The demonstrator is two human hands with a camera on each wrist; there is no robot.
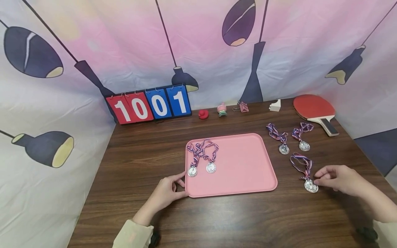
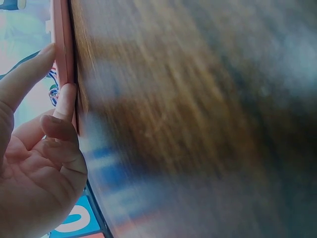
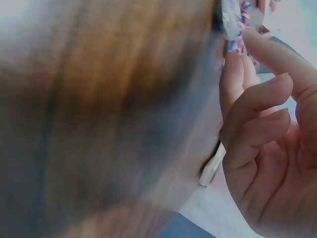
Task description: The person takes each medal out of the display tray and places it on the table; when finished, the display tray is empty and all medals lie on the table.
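A pink tray [image 1: 238, 165] lies on the table, with two silver medals on striped ribbons, one medal [image 1: 211, 167] and another medal [image 1: 192, 171], at its left side. My left hand [image 1: 167, 191] is at the tray's lower left corner; thumb and forefinger, spread apart, touch its rim [image 2: 61, 44]. On the right, my right hand [image 1: 341, 179] pinches the edge of a silver medal [image 1: 311, 186] with thumb and fingertips, its ribbon trailing away from me. In the right wrist view, that medal [image 3: 231, 19] is partly cut off. Beyond it lie two more medals, a left one [image 1: 283, 148] and a right one [image 1: 304, 146].
A flip scoreboard [image 1: 149, 106] stands at the back left. Along the back are a red duck [image 1: 203, 114], a small pink-topped figure [image 1: 221, 109], a pink binder clip [image 1: 243, 106] and a white block [image 1: 275, 105]. A red table tennis bat [image 1: 313, 106] lies back right.
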